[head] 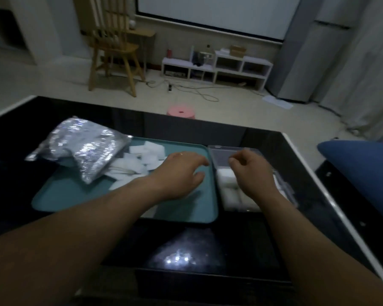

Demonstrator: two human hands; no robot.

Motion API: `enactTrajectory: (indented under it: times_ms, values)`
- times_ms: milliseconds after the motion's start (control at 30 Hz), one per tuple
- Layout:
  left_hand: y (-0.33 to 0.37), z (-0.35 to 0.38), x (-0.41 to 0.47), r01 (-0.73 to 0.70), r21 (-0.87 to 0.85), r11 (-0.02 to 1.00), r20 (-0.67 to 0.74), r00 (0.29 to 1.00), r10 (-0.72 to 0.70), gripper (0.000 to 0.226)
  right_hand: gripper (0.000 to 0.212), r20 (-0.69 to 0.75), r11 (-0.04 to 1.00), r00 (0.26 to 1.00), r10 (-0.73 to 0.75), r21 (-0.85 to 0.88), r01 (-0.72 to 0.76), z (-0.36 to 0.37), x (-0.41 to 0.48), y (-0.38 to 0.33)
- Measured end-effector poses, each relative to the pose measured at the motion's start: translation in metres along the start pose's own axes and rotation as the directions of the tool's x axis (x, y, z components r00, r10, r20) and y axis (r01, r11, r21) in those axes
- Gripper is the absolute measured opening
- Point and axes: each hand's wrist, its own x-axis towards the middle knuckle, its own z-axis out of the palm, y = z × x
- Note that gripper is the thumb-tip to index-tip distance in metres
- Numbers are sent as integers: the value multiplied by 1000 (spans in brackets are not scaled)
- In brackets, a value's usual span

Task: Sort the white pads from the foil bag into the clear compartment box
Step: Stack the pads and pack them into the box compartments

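Observation:
A crumpled foil bag (84, 149) lies on the left end of a teal tray (192, 208). Several white pads (142, 157) are spilled on the tray beside the bag's mouth. The clear compartment box (226, 154) stands right of the tray, with white pads (227, 181) in its near cells. My left hand (181, 173) hovers palm down over the tray's right part, fingers spread loosely and holding nothing. My right hand (250, 171) is above the box, fingers loosely curled; I see nothing in it.
The tray and box sit on a glossy black table (241, 239) with a white edge. A blue cushion (363, 173) is at the right. Beyond the table are a pink stool (181, 111), a wooden chair (113, 47) and a low white shelf (217, 67).

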Motion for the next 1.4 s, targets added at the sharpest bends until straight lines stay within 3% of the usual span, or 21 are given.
enactTrajectory:
  times_ms: [100, 267, 567, 767, 1100, 1267, 1400]
  values:
    - [-34, -31, -34, 151, -135, 979, -110, 980, -166, 27, 7, 113, 995, 991, -74, 81, 65, 13, -10, -37]
    - [-74, -62, -73, 300, -198, 933, -111, 939, -325, 27, 17, 292, 993, 949, -115, 47, 106, 50, -18, -82]
    - [-107, -65, -82, 298, -178, 938, -72, 946, -315, 27, 22, 341, 967, 940, 13, -245, 75, 87, -10, -95]
    - [-101, -65, -58, 291, -252, 923, -63, 947, -316, 26, 63, 329, 893, 939, 97, -446, 64, 134, -10, -112]
    - [-101, -61, -63, 297, -216, 930, -12, 952, -306, 24, 20, 378, 913, 917, 130, -407, 38, 117, -17, -108]
    - [-94, -52, -62, 299, -183, 937, 20, 954, -300, 26, 21, 373, 875, 926, 50, -464, 140, 113, -20, -106]
    - [-88, -47, -59, 316, -228, 921, 42, 948, -315, 25, 15, 317, 892, 947, 57, -442, 94, 96, -17, -103]
